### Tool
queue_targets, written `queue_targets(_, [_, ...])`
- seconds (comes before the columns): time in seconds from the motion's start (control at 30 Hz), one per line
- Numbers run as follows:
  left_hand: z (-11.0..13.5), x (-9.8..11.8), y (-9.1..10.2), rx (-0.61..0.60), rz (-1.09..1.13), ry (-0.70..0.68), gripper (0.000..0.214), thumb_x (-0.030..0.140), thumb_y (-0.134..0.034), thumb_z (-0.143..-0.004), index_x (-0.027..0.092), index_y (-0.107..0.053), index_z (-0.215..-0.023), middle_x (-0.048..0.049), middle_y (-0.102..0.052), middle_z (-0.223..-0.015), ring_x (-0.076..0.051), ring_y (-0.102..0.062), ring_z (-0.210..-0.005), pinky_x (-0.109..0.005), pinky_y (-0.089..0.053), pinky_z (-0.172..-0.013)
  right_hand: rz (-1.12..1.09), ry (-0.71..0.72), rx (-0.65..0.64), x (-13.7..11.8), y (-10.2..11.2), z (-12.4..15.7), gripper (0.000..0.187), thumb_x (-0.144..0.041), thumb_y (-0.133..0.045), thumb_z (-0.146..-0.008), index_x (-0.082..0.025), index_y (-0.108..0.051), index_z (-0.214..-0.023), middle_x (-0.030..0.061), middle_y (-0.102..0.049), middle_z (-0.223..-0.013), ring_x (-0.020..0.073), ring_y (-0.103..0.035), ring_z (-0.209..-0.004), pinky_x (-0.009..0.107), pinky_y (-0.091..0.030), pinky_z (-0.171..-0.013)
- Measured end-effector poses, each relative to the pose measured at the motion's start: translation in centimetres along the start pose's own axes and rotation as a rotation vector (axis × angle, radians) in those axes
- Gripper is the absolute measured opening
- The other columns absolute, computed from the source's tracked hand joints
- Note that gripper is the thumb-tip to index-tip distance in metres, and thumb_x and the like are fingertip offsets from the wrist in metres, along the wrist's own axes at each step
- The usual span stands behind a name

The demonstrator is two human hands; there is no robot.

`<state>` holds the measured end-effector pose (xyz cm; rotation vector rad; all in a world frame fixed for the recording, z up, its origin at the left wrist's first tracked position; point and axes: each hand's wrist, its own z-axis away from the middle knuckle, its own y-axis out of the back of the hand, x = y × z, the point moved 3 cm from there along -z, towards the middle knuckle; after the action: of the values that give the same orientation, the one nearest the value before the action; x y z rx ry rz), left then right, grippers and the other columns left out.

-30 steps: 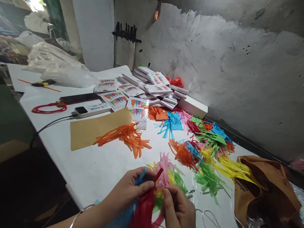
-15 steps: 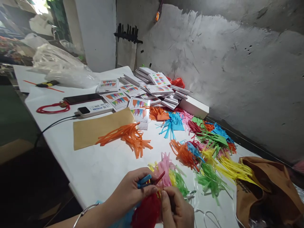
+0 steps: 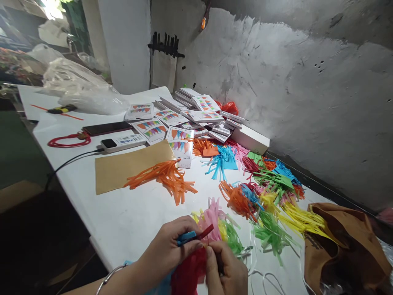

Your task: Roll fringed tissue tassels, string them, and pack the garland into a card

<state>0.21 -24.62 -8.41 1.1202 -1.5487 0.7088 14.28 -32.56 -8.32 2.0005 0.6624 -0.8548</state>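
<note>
At the near edge of the table, my left hand (image 3: 173,246) is closed round the top of a red tissue-paper tassel (image 3: 188,275), its thumb pressed against the fingers. A blue paper end (image 3: 186,237) and a dark red twisted tip (image 3: 206,232) stick out of the same grip. My right hand (image 3: 226,266) touches fingertips with it, thumb and finger pinched on a thin red strand (image 3: 208,241) hanging from the red tip. Just beyond my hands lie pink tassels (image 3: 213,215) and green tassels (image 3: 233,237). Light blue paper (image 3: 156,284) shows under my left forearm.
An orange tassel (image 3: 166,178) lies partly over a tan sheet (image 3: 132,166). Printed cards (image 3: 181,143) are piled toward the wall, beside a phone (image 3: 107,128) and a white device (image 3: 123,142). Yellow tassels (image 3: 310,221) and a brown bag (image 3: 346,246) sit to the right.
My right hand has shifted slightly left, and the red tip has tilted a little lower. The red tassel below my fingers has changed its folds; both grips stay closed.
</note>
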Motion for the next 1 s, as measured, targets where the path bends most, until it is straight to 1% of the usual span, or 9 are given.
queue_targets(0.13, [0.1,-0.3,-0.3,-0.057,0.004,-0.083,0.008,0.025,-0.072,-0.087,0.019,-0.073,-0.082,-0.0064,-0.07,-0.083,-0.02,-0.065,-0.077,-0.03,-0.051,-0.071,-0.049,-0.062,-0.047,0.7,0.0,-0.2,0.037,-0.047,-0.05,-0.095,-0.022,-0.065,-0.072,-0.0034,-0.054,-0.049,0.01,-0.046,-0.042,0.023,-0.03,-0.045])
queue_targets(0.3, [0.4,-0.5,-0.4,-0.112,0.029,-0.113,0.006,0.023,-0.072,-0.088,0.02,-0.074,-0.082,-0.0066,-0.069,-0.085,-0.02,-0.066,-0.075,-0.028,-0.053,-0.068,-0.349,-0.284,-0.156,1.6,-0.4,-0.3,0.042,-0.056,-0.055,-0.092,-0.019,-0.061,-0.073,-0.0025,-0.058,-0.048,0.0064,-0.042,-0.033,0.017,-0.024,-0.036])
queue_targets(0.43, [0.4,0.0,-0.1,-0.127,0.056,-0.189,0.008,0.018,-0.069,-0.087,0.022,-0.076,-0.087,-0.0078,-0.07,-0.087,-0.021,-0.066,-0.076,-0.03,-0.054,-0.068,-0.658,-0.453,-0.192,1.5,-0.6,-0.6,0.047,-0.059,-0.071,-0.08,-0.017,-0.064,-0.1,-0.0045,-0.06,-0.052,0.0073,-0.046,-0.029,0.016,-0.032,-0.034])
queue_targets(0.5, [0.5,0.3,0.0,-0.141,0.038,-0.217,0.011,0.019,-0.067,-0.088,0.023,-0.077,-0.089,-0.0088,-0.07,-0.087,-0.022,-0.066,-0.075,-0.03,-0.053,-0.067,-0.784,-0.477,-0.239,1.3,-0.7,-0.6,0.054,-0.059,-0.076,-0.076,-0.017,-0.062,-0.108,-0.0053,-0.061,-0.052,0.0084,-0.046,-0.028,0.018,-0.035,-0.034])
queue_targets(0.63, [0.5,0.5,-0.2,-0.18,-0.084,-0.257,0.017,0.018,-0.062,-0.09,0.024,-0.078,-0.09,-0.01,-0.071,-0.085,-0.022,-0.066,-0.072,-0.031,-0.052,-0.065,-0.771,-0.466,-0.287,1.8,-0.9,-0.6,0.047,-0.06,-0.072,-0.079,-0.015,-0.066,-0.095,-0.0041,-0.059,-0.049,0.0088,-0.045,-0.029,0.019,-0.034,-0.035])
queue_targets(0.73, [0.6,0.0,-0.6,-0.173,-0.2,-0.31,0.017,0.017,-0.062,-0.091,0.023,-0.078,-0.091,-0.0099,-0.073,-0.084,-0.021,-0.066,-0.072,-0.03,-0.051,-0.067,-0.563,-0.322,-0.179,2.2,-0.9,-1.0,0.042,-0.059,-0.065,-0.085,-0.018,-0.069,-0.084,-0.0006,-0.062,-0.059,0.0111,-0.054,-0.045,0.021,-0.041,-0.044])
queue_targets(0.87, [0.6,-0.5,-1.1,-0.27,-0.275,-0.346,0.019,0.015,-0.058,-0.092,0.023,-0.075,-0.096,-0.0098,-0.073,-0.087,-0.021,-0.067,-0.075,-0.029,-0.05,-0.068,-0.467,-0.073,0.164,2.4,0.7,-2.6,0.034,-0.053,-0.065,-0.089,-0.022,-0.069,-0.075,0.0011,-0.066,-0.079,0.0162,-0.064,-0.079,0.027,-0.051,-0.075])
queue_targets(0.93, [0.6,-0.3,-0.9,-0.299,-0.258,-0.353,0.021,0.013,-0.055,-0.092,0.024,-0.074,-0.093,-0.0093,-0.072,-0.085,-0.021,-0.066,-0.071,-0.028,-0.049,-0.065,-0.707,-0.104,0.34,3.2,2.6,-3.7,0.026,-0.051,-0.07,-0.087,-0.025,-0.067,-0.082,-0.0037,-0.062,-0.07,0.0126,-0.061,-0.064,0.026,-0.05,-0.064])
queue_targets(1.0, [0.5,0.2,-0.2,-0.296,-0.239,-0.348,0.024,0.01,-0.054,-0.089,0.024,-0.073,-0.09,-0.0082,-0.071,-0.083,-0.021,-0.066,-0.07,-0.027,-0.049,-0.063,-0.945,-0.133,0.464,4.6,5.4,-4.6,0.025,-0.049,-0.077,-0.081,-0.027,-0.065,-0.086,-0.0091,-0.051,-0.057,0.0077,-0.046,-0.042,0.022,-0.041,-0.045])
